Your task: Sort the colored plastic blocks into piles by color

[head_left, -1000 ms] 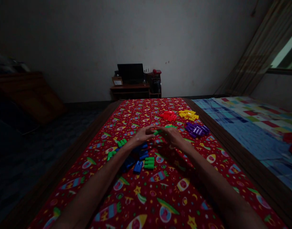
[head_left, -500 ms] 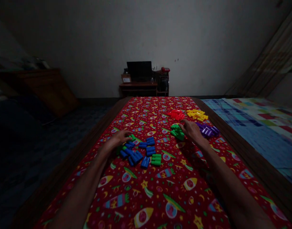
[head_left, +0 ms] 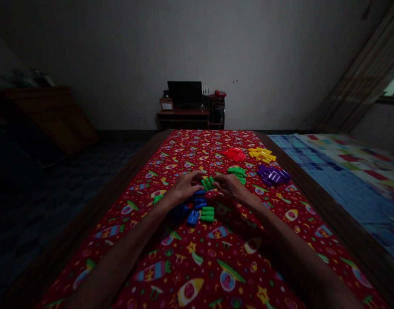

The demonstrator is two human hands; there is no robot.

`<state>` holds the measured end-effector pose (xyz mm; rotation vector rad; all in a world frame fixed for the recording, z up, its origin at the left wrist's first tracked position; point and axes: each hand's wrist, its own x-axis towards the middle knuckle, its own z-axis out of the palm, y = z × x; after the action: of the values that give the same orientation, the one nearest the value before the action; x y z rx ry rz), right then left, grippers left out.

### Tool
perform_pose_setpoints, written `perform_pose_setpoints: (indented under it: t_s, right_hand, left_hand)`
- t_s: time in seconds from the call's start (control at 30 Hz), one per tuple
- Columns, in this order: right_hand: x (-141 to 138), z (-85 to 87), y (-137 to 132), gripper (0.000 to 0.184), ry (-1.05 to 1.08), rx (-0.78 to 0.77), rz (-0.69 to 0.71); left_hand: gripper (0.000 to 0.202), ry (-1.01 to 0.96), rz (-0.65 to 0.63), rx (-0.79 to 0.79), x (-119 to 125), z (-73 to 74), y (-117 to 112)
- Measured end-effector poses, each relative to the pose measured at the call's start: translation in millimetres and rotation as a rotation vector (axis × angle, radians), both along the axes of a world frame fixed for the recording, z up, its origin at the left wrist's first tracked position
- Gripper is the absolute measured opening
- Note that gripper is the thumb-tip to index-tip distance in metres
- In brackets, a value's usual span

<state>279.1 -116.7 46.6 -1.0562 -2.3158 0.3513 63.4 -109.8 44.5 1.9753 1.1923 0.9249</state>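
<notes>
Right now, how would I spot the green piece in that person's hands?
Find the red rocket-print cloth. Near its middle the left hand and right hand meet on the green piece. Only this one is held between fingers; the other green pieces lie loose on the cloth.

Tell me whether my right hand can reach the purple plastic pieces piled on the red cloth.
Probably yes: the pile of purple plastic pieces lies beyond and right of the right hand, with bare red cloth between, though that hand pinches green plastic pieces.
</notes>
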Motion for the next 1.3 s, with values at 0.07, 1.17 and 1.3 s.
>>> perform_pose_setpoints:
  t_s: [0.07,1.17,1.3]
  right_hand:
    - [16,6.2,9,0.028,-0.045,-0.002,-0.094]
    - [36,31.6,8,0.035,-0.211,0.091,-0.378]
    - [53,32.1,15,0.036,-0.205,0.075,-0.466]
  left_hand:
    - [0.041,0.074,0.056,0.059,-13,5.7,-3]
    - [0.041,0.345,0.253,0.208,-55,9.2,14]
    - [0.033,0.299,0.082,0.204,19,-1.4,36]
